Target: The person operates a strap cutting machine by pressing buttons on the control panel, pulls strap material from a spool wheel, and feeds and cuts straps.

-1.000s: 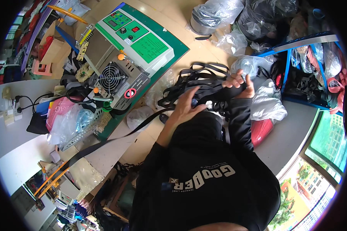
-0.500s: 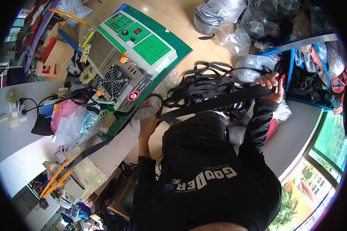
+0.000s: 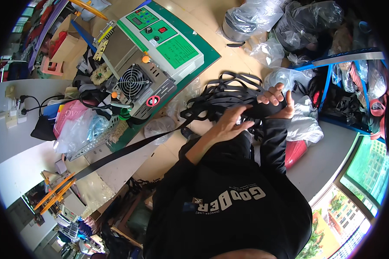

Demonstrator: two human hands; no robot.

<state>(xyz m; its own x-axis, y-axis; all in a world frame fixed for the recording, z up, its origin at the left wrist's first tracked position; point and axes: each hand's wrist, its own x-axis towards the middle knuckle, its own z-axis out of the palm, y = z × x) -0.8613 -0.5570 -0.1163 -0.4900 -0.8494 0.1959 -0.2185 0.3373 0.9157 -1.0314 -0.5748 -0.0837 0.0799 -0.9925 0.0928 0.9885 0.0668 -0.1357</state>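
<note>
A wide black webbing strap (image 3: 129, 153) runs up from the lower left, past the front of the green-topped table, toward my hands. My right hand (image 3: 277, 101) curls its fingers and thumb around a folded black bundle (image 3: 263, 111) of this webbing. Close beside it, my left hand (image 3: 229, 124) has its fingers stretched and apart at the bundle's left end; I see nothing gripped in it. Just beyond the hands lies a loose heap of looped black webbing (image 3: 229, 86).
A white machine with a green control panel (image 3: 160, 32) and a fan (image 3: 134, 81) stands on the green tabletop (image 3: 209, 54). An orange reel (image 3: 54, 194) sits at lower left. Plastic-wrapped bundles (image 3: 307, 26) and a blue-framed rack (image 3: 324, 86) fill the right side.
My left hand has moved right, from the strap's left part to beside my right hand, and its fingers have spread. My right hand has come slightly left. The stretched length between them is now bunched.
</note>
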